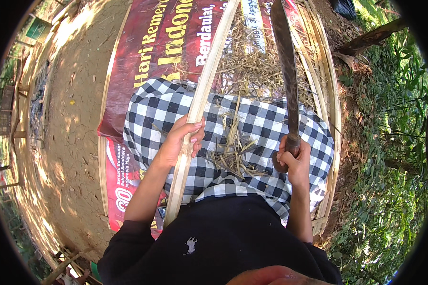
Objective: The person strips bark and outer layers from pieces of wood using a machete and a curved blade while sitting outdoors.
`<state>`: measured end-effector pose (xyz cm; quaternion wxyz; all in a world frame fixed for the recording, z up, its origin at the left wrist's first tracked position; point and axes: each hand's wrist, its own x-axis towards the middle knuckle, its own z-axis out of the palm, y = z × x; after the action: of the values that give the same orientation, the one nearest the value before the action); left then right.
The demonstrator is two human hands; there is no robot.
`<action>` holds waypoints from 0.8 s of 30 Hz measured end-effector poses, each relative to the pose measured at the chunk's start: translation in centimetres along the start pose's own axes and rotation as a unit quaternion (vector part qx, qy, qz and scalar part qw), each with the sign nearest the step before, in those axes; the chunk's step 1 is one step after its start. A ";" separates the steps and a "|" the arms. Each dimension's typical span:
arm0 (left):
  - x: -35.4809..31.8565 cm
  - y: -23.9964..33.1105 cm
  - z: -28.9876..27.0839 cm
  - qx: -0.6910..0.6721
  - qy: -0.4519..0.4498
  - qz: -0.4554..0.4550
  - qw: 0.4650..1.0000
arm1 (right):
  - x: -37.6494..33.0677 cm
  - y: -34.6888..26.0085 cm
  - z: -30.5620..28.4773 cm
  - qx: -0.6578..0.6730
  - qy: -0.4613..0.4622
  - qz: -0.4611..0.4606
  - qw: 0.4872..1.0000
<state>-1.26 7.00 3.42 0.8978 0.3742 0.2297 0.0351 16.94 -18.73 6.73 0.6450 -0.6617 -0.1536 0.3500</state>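
Red sheeting (147, 33) spreads beyond the fingers (198, 137). The left hand (175, 138) curls snugly round a pale wooden strip (208, 85), its far end cut off; the right hand (298, 164) is closed on a machete (287, 61), mostly hiding its handle (293, 142). Splinters (233, 154) lie between them.

"What's in the left hand (183, 138)?"
"A pale wooden strip (205, 88), slanting from twelve o'clock to seven."
"And the right hand (296, 160)?"
"It grips a machete (287, 71) by its handle, blade toward twelve."
"Between them?"
"Loose shavings (234, 156) on a checked cloth (266, 118) over the lap; a red banner (121, 95) lies toward eleven, greenery (385, 218) at three."
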 end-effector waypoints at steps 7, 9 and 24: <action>-0.5 0.4 -0.9 -0.006 0.023 0.006 1.000 | 0.2 -0.5 0.8 0.007 -0.009 0.000 1.000; -0.6 0.4 -1.2 -0.012 0.026 0.015 0.999 | 0.3 -0.3 1.1 0.017 -0.018 0.005 1.000; -0.4 0.4 -0.5 0.031 0.035 0.012 0.999 | 0.5 -0.4 1.5 0.011 -0.033 0.023 0.999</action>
<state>-1.77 7.55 3.53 0.8767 0.4034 0.2570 0.0519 16.40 -17.30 7.10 0.6383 -0.6462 -0.1558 0.3882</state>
